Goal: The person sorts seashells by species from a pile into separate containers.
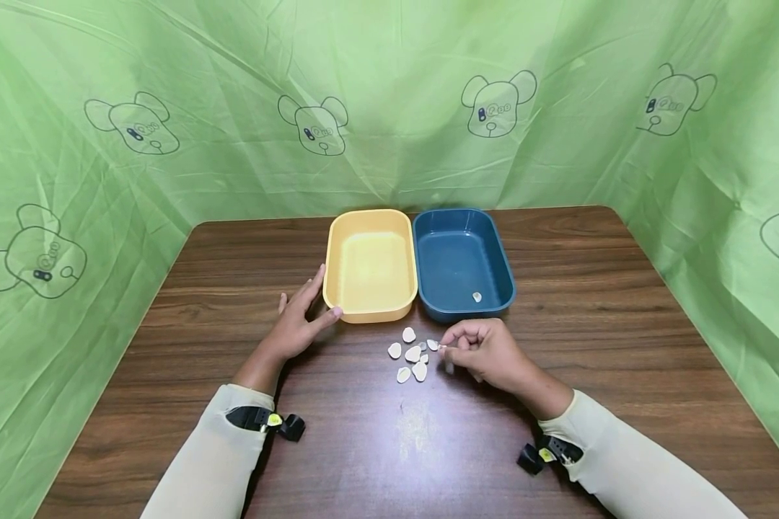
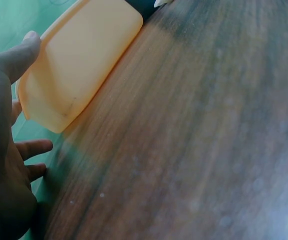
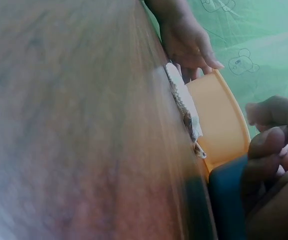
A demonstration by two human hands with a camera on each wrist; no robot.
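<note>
A yellow tray (image 1: 370,263) and a blue tray (image 1: 462,259) stand side by side at the middle of a wooden table (image 1: 623,324). One white shell-like piece (image 1: 477,296) lies in the blue tray. Several more white pieces (image 1: 412,355) lie loose on the table in front of the trays. My left hand (image 1: 311,303) rests with straight fingers against the yellow tray's near left corner (image 2: 79,65). My right hand (image 1: 457,349), fingers curled, pinches a small white piece (image 1: 442,349) at the right edge of the pile. The right wrist view shows the pile (image 3: 183,107) blurred.
Green cloth with bear prints (image 1: 389,108) hangs close round the table's back and both sides. The yellow tray holds nothing that I can see. Bare tabletop lies on either side of the trays and toward the near edge.
</note>
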